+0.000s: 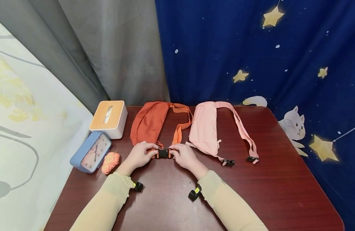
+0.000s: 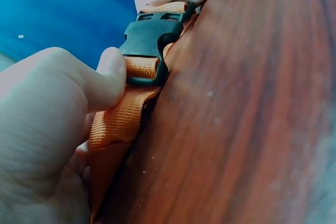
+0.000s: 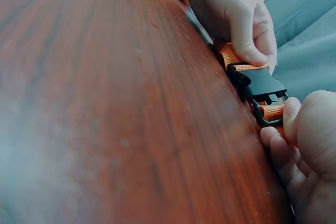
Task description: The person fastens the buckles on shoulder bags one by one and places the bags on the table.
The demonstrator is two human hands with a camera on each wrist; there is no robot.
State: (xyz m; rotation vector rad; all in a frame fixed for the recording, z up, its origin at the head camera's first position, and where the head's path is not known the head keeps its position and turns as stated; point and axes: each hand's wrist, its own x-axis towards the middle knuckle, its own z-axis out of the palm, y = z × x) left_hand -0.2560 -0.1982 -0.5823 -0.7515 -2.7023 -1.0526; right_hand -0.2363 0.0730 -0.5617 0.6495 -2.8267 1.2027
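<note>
A black side-release buckle (image 1: 163, 153) on orange webbing sits between both hands, its two halves joined. My left hand (image 1: 140, 154) pinches the buckle's left end and webbing (image 2: 113, 116), the thumb at the edge of the plastic. From the other side my right hand (image 1: 184, 155) pinches the right end, with thumb and fingertips around the webbing there (image 3: 272, 112). The buckle belongs to a rust-red waist bag (image 1: 149, 122), which lies just beyond the left hand. Its orange strap (image 1: 181, 126) loops from the bag's far end round to the right hand.
Right of the red bag lies a pink waist bag (image 1: 204, 128), its black buckle halves (image 1: 228, 163) apart. At the left stand a tissue box (image 1: 119, 123) and a blue clock (image 1: 82, 150), with an orange yarn bundle (image 1: 110, 163) beside. Curtains (image 1: 131, 48) hang behind the table (image 1: 281, 192).
</note>
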